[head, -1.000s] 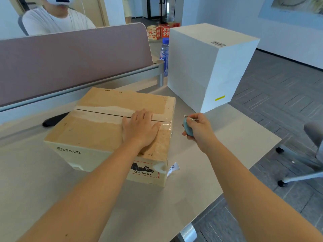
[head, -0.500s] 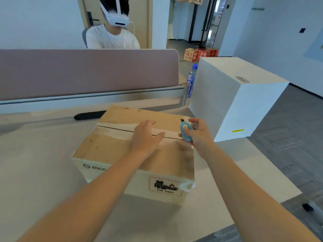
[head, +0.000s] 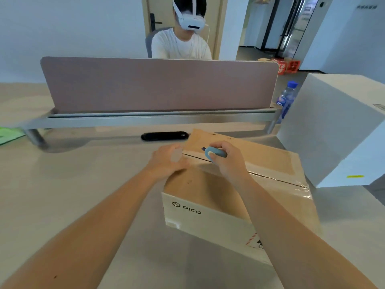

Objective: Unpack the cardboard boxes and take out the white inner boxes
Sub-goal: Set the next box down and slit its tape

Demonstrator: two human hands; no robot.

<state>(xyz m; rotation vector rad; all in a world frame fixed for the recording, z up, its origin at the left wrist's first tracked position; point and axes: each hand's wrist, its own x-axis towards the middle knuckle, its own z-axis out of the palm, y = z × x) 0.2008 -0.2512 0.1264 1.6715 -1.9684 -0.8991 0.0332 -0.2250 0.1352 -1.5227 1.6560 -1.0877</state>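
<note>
The right hand (head: 227, 161) is gripping a small blue cutter (head: 215, 153) at the left end of the cardboard box (head: 239, 184) seam, which is running rightward; the left hand (head: 168, 161) is bracing that corner with relaxed fingers on the table (head: 83, 184).

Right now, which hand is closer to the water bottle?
The right hand. It grips the blue cutter on top of the cardboard box, on the side toward the water bottle. The left hand rests at the box's far-left corner, farther away.
</note>
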